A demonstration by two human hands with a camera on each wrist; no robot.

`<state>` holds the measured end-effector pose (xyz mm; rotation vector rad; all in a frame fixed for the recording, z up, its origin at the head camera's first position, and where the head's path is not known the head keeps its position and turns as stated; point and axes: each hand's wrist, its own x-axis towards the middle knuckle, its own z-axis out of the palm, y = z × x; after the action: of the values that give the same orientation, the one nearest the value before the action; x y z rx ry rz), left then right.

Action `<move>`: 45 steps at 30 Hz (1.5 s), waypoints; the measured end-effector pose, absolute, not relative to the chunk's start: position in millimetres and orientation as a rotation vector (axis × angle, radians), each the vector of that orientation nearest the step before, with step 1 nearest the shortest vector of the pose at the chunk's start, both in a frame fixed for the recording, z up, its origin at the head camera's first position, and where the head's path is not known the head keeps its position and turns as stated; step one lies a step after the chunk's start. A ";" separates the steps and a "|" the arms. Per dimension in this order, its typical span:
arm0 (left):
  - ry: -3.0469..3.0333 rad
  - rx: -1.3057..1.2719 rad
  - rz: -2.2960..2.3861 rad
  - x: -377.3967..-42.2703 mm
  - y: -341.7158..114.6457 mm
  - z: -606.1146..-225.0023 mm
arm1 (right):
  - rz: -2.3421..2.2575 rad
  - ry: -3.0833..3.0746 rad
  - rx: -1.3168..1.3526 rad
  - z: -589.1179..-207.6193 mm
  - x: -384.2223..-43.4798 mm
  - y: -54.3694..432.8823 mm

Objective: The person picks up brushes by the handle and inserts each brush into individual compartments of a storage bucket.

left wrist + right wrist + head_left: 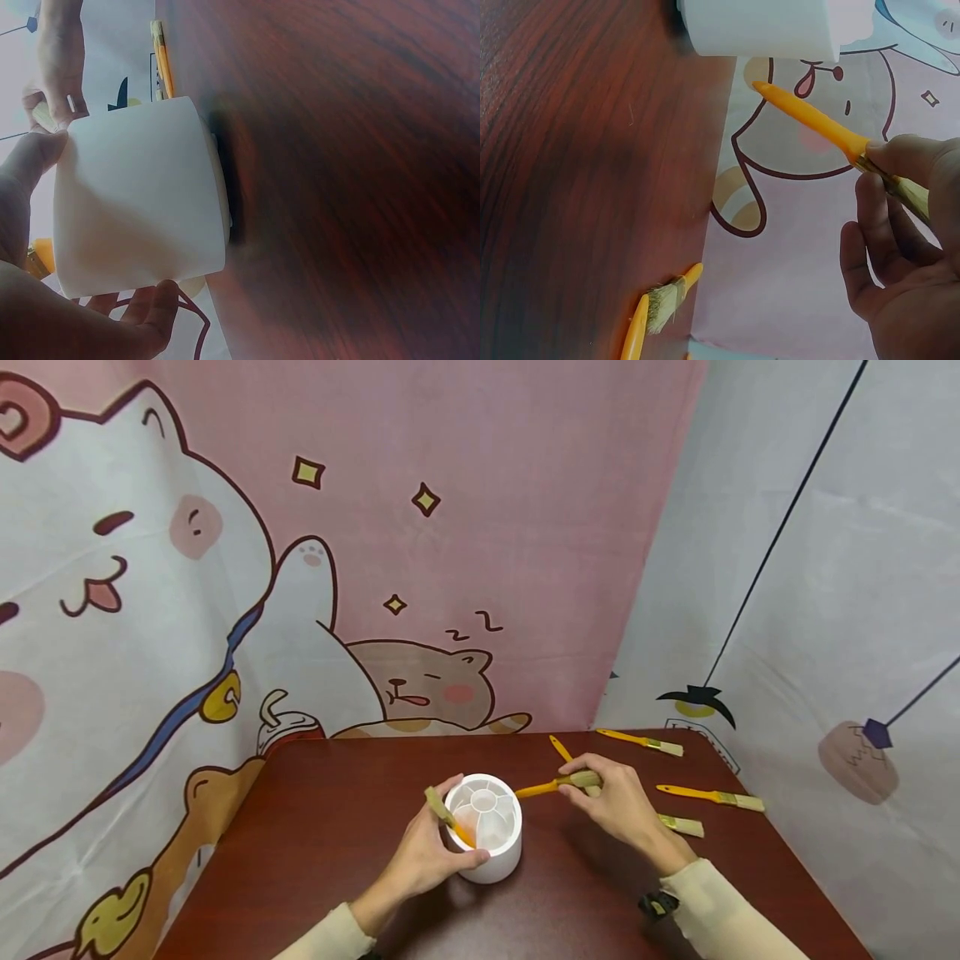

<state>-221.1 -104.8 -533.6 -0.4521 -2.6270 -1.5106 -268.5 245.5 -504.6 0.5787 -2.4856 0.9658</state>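
Observation:
A white round holder [491,867] with several inner compartments stands on the table. My left hand [427,858] grips its left side, thumb at the front and fingers around the back. One paintbrush [450,818] leans in a front-left compartment, yellow handle down and bristles up over the rim. To the right, my right hand [618,802] pinches a second paintbrush [536,790] near its metal band, bristles toward the palm. Its yellow handle [810,116] points left at the holder; in the right wrist view the tip shows just apart from the holder's rim.
Several paintbrushes lie on the dark red-brown table [322,827] at the right: one at the back [637,741], one near the right edge [708,796], one partly behind the right hand [682,826]. Another yellow handle [558,747] shows behind that hand. A printed cartoon cloth [525,527] hangs behind the table.

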 end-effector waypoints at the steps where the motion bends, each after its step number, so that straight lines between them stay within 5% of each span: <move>1: -2.628 -0.451 -1.510 -221.0 -104.8 -533.5 | 0.980 -2.482 0.574 -504.3 -268.2 245.6; 45: -2.622 -0.442 -1.512 -220.3 -104.4 -534.6 | 1.060 -2.253 0.669 -473.0 -236.4 229.4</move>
<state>-220.3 -104.4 -534.6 -0.4420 -2.6223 -1.5119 -236.4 229.4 -473.0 0.6685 -2.2529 1.0601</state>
